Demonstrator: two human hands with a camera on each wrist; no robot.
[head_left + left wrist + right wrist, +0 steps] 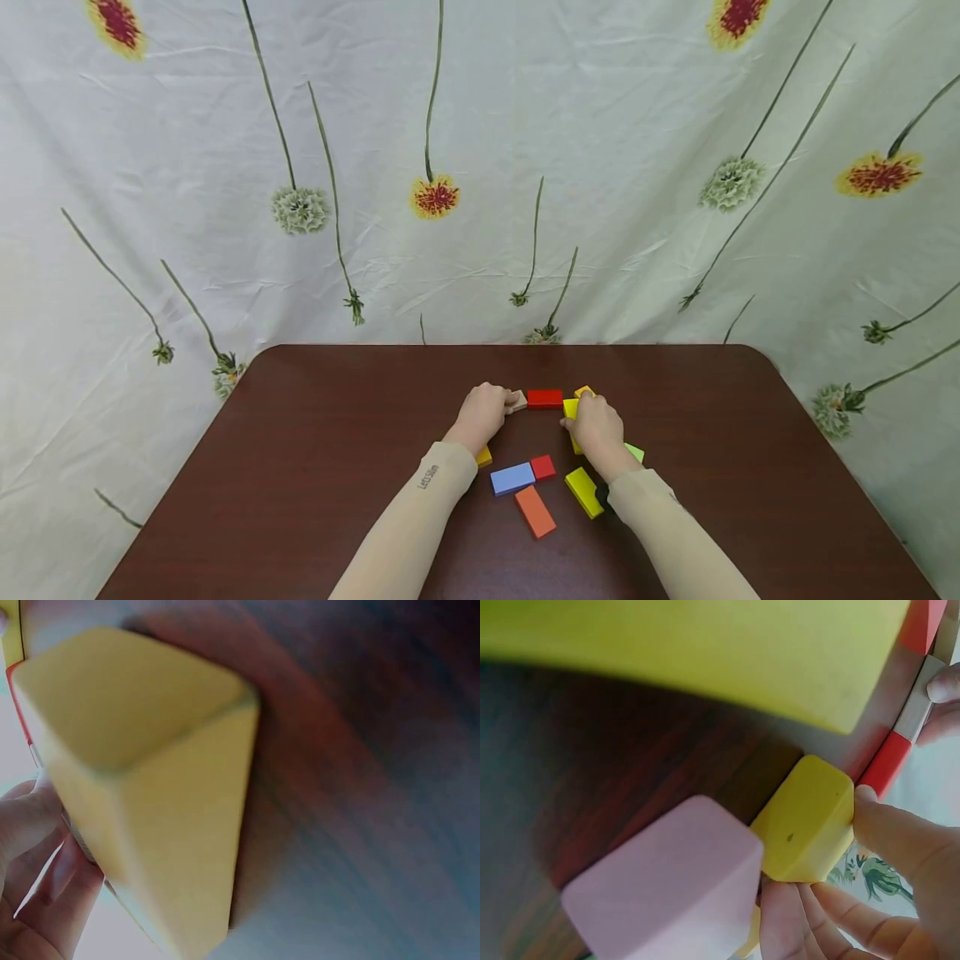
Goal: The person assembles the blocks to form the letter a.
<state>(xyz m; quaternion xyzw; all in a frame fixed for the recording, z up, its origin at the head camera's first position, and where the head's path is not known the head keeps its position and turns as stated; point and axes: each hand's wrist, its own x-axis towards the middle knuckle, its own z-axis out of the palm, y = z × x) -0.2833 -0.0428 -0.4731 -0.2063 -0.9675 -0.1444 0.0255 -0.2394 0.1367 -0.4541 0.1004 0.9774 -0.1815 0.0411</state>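
My left hand [483, 410] pinches a plain wooden block [517, 402] near the back of the table. This block lies end to end with a long red block [545, 399]. My right hand [597, 427] grips a yellow block [802, 821] at the red block's right end, thumb on one side and fingers on the other. In the right wrist view, a pink block [675, 885] sits close beside that yellow block. A large yellow-orange block [142, 735] fills much of the left wrist view and partly covers the left fingers.
Nearer on the brown table [337, 467] lie a blue block [513, 478], a small red block [543, 467], an orange block [536, 512] and another yellow block [583, 492]. A light green block [634, 452] shows beside the right wrist. Behind hangs a flowered cloth [480, 125].
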